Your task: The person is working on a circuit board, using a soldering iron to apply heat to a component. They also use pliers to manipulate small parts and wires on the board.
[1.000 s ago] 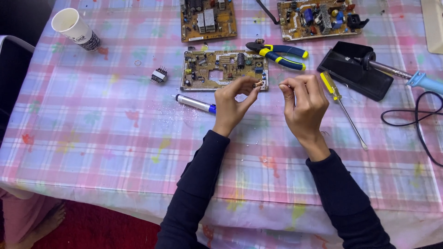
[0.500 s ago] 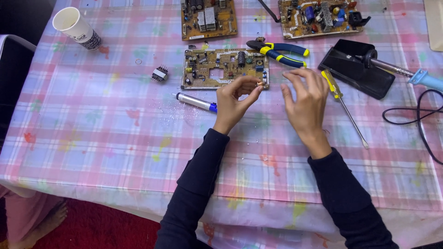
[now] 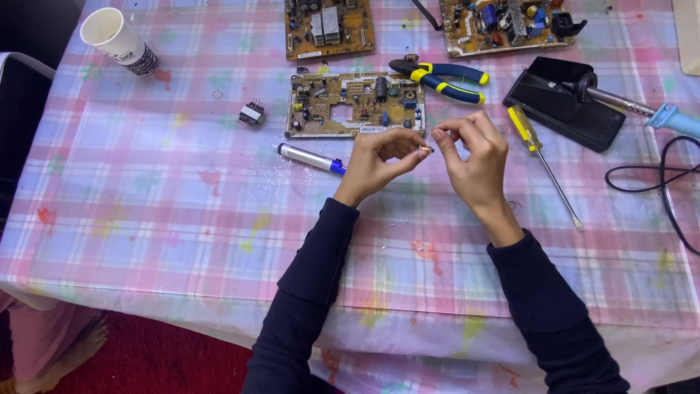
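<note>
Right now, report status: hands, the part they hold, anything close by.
Left hand and right hand both pinch a small brown component, raised over the table. Circuit board just beyond the fingers. Pen-shaped tool beside the left hand, yellow screwdriver right.

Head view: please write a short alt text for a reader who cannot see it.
Two hands, left hand and right hand, pinch a tiny part together above a plaid tablecloth. Near them lie a circuit board, pliers, a screwdriver, a pen-like tool and a paper cup.
</note>
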